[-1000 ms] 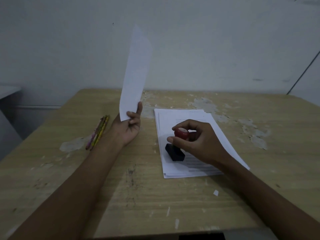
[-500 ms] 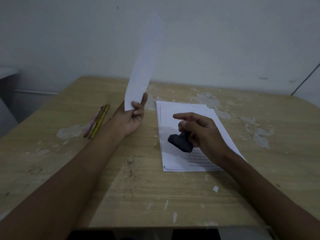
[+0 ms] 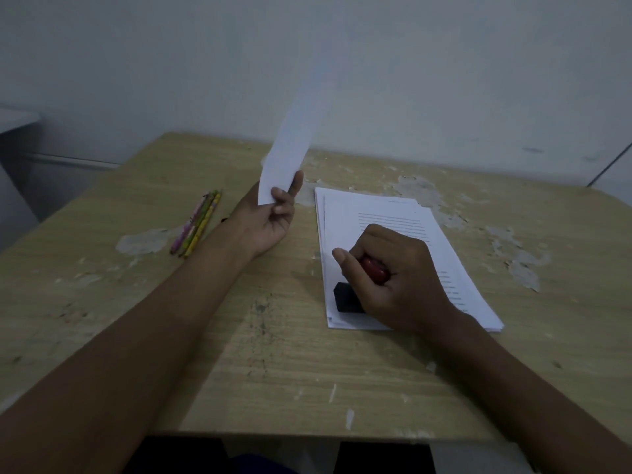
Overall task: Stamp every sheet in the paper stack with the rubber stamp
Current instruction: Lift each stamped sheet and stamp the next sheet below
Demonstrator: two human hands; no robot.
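Note:
A stack of white printed sheets (image 3: 386, 213) lies on the worn wooden table (image 3: 273, 354), right of centre. My right hand (image 3: 393, 278) grips the red handle of the rubber stamp (image 3: 349, 297), whose black base sits on the lower left part of the top sheet. My left hand (image 3: 270, 217) is left of the stack and pinches the bottom edge of a single white sheet (image 3: 294, 145), which stands upright and leans away to the right.
Three coloured pencils (image 3: 196, 224) lie together on the left part of the table. Patches of peeled veneer mark the far right of the tabletop. A pale wall rises right behind the table's far edge.
My right hand has brought the stamp lower on the top sheet and its fingers have curled round the handle. The held sheet has tilted further to the right.

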